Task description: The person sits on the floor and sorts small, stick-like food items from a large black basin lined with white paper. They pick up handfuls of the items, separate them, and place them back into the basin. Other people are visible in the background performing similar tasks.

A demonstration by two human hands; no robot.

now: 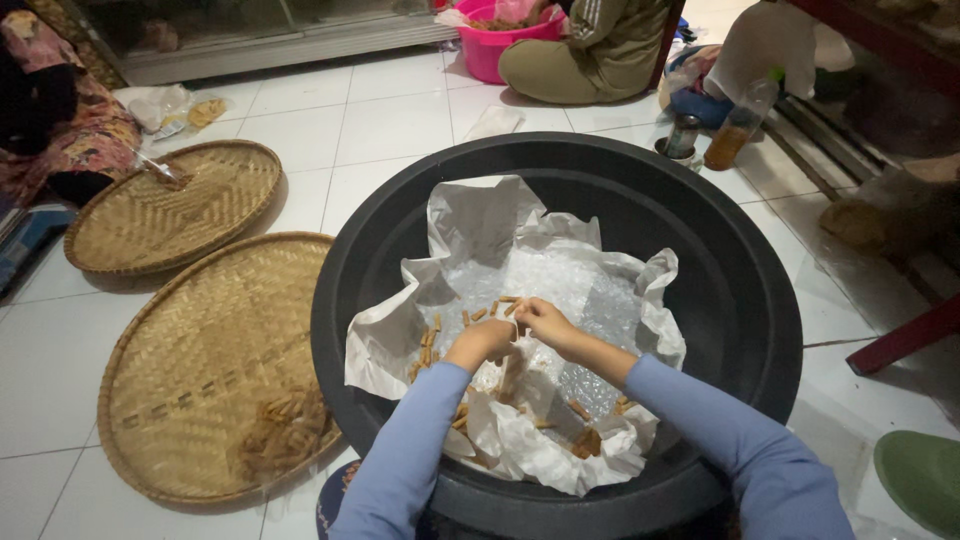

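Head view, steeply down, close over basin [740,300]

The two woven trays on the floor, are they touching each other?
Touching, or overlapping: in the head view the far woven tray and the near woven tray meet rim to rim, with no strip of white floor between them.

I count one large black basin [740,300] holding one crumpled sheet of white paper [480,225], with many small brown snack sticks [430,345], too many to count. I note two round woven trays [200,370] and one pink tub [490,50].
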